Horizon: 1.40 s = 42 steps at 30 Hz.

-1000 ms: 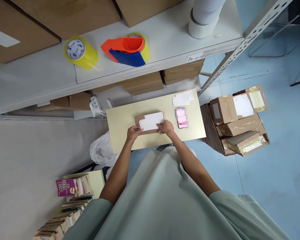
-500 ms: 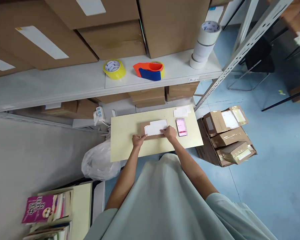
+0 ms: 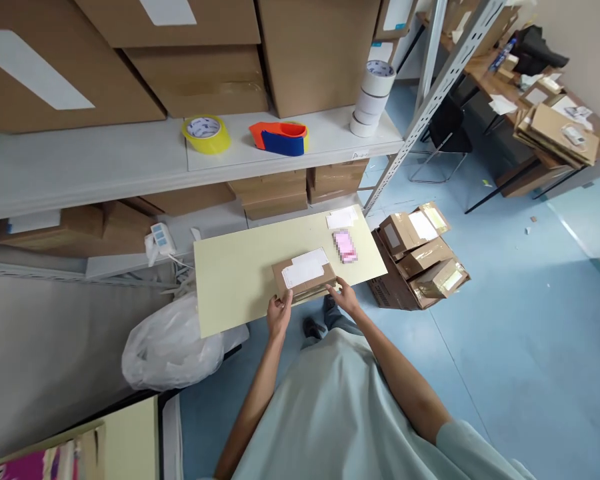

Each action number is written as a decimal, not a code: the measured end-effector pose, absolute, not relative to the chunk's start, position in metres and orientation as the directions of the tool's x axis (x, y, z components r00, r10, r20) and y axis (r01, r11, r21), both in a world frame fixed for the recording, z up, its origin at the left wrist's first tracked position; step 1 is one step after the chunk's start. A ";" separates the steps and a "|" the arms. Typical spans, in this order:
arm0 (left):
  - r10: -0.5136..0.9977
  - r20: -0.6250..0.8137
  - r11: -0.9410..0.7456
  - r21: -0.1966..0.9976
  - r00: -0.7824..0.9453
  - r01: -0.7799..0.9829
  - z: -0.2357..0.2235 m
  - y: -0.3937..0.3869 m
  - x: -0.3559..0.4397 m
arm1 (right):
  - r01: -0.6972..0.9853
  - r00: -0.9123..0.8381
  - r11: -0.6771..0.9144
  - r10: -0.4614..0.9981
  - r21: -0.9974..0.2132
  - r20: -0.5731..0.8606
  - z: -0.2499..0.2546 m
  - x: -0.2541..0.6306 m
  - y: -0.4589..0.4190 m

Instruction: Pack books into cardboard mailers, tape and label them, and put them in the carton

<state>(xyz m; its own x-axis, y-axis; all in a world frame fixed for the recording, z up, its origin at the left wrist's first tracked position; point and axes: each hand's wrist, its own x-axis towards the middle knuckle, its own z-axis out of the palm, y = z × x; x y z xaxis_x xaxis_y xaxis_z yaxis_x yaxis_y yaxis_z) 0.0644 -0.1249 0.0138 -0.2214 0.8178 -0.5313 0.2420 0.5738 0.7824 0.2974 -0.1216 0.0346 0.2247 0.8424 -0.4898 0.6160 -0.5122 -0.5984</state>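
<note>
A small brown cardboard box with a white label on its top is at the front edge of the pale yellow table. My left hand grips the box's near left corner, thumb up against its side. At the near right corner, my right hand holds the box with its fingers at the end. Beyond the right hand lies a phone with a pink, blurred screen. White label sheets lie at the table's far right corner.
A shelf ahead carries large cartons, yellow tape, an orange and blue tape dispenser and stacked white tape rolls. Right of the table stands an open carton of packed boxes. A plastic bag sits left.
Both hands have shifted from the label on the box's top to its near corners. The box has come toward me, slightly tilted, showing its near side. My view has turned right.
</note>
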 end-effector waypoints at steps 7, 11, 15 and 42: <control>0.889 -0.401 0.436 0.890 -0.223 0.138 0.026 -0.162 0.089 | 0.508 0.290 -0.413 0.908 -0.756 -0.301 0.048 0.338 -0.144; 0.926 -0.340 0.367 0.914 -0.163 0.174 0.034 -0.159 0.093 | 0.491 0.248 -0.350 0.934 -0.798 -0.257 0.042 0.351 -0.147; 0.912 -0.365 0.402 0.889 -0.188 0.221 0.038 -0.163 0.092 | 0.426 0.250 -0.327 0.939 -0.844 -0.237 0.030 0.358 -0.156; 0.804 -0.495 0.312 0.823 0.329 0.476 0.054 -0.177 0.504 | -0.059 0.615 -0.482 0.673 -0.874 -0.412 0.060 0.786 -0.303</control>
<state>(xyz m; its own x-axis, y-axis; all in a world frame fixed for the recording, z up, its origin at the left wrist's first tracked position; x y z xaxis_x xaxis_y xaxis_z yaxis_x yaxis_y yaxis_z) 0.5041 -0.1772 0.0539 0.3293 0.8041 -0.4949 0.4756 0.3115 0.8227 0.7857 -0.3030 0.0595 0.6147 0.6726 -0.4121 -0.0592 -0.4817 -0.8743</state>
